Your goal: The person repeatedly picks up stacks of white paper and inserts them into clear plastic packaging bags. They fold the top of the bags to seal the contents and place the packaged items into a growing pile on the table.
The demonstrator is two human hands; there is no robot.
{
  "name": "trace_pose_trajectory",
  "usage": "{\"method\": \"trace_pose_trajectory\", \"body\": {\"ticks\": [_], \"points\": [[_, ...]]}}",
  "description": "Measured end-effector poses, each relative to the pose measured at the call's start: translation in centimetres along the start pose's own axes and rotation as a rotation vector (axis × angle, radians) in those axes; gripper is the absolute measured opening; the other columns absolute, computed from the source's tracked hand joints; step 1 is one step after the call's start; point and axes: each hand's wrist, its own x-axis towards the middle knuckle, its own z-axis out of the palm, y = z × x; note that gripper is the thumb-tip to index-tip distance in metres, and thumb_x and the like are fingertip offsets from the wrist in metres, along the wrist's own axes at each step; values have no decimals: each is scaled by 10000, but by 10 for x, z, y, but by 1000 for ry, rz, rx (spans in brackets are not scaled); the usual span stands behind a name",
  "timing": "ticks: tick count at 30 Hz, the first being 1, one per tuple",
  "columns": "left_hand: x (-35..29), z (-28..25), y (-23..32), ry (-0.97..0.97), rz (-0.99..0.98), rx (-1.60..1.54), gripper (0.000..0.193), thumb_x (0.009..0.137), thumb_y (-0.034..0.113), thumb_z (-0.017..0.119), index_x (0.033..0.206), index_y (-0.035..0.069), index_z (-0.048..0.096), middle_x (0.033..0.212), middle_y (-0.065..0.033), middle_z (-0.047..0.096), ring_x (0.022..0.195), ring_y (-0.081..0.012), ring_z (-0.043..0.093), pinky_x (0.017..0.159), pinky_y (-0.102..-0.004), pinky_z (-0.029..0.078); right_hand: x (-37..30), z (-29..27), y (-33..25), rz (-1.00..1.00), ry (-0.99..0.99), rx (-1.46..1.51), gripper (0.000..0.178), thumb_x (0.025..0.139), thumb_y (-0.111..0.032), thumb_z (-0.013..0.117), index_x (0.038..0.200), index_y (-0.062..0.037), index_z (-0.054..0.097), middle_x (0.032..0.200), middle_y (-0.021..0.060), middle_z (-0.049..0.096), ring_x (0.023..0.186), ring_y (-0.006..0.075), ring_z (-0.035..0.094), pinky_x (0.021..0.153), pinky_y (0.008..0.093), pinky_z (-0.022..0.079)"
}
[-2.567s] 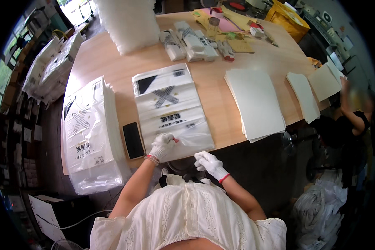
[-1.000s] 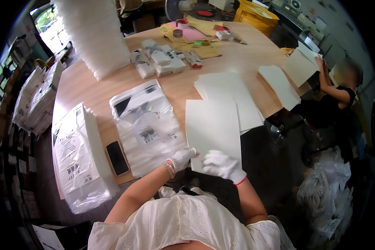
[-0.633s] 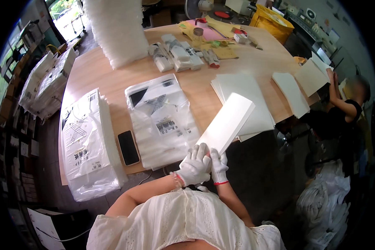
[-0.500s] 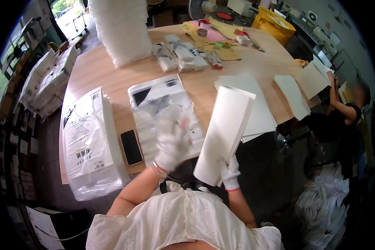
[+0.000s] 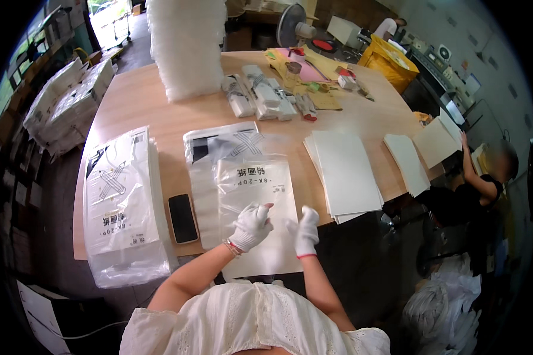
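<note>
A clear plastic bag [image 5: 256, 189] with black print and white sheets inside lies flat in front of me, overhanging the table's front edge. My left hand [image 5: 251, 226], in a white glove, pinches the bag near its middle. My right hand [image 5: 305, 231], also gloved, grips the bag's right edge. Under and behind the bag lies a pile of empty clear printed bags [image 5: 219, 145]. Just to the right is a stack of white sheets [image 5: 344, 174].
A black phone [image 5: 182, 218] lies left of the bags, beside a thick pile of packed bags [image 5: 121, 207]. Further white sheet stacks [image 5: 407, 164] sit right, where another person [image 5: 485, 180] reaches. A tall white foam stack [image 5: 186, 47] and wrapped bundles [image 5: 260, 97] stand behind.
My hands took a white sheet stack from the right pile, tilted it upright, and it now sits inside the clear bag held flat in front of me.
</note>
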Motion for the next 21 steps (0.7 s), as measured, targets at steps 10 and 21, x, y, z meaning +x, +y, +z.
{"method": "trace_pose_trajectory", "body": {"ticks": [10, 21], "points": [[-51, 5, -103, 200, -651, -69, 570, 768, -20, 563, 1304, 98, 412, 1352, -131, 395, 910, -251, 574, 817, -315, 486, 59, 20, 31, 77, -654, -138, 581, 895, -215, 385, 1426, -152, 158, 1037, 235, 609, 914, 387, 599, 747, 517, 452], [-197, -27, 22, -44, -1012, -913, 335, 778, 27, 530, 1110, 58, 501, 1067, -155, 530, 807, -282, 607, 724, -368, 495, -83, -96, 73, -189, -856, 442, 585, 883, -157, 462, 1403, -66, 210, 915, 235, 612, 757, 384, 595, 620, 465, 456]]}}
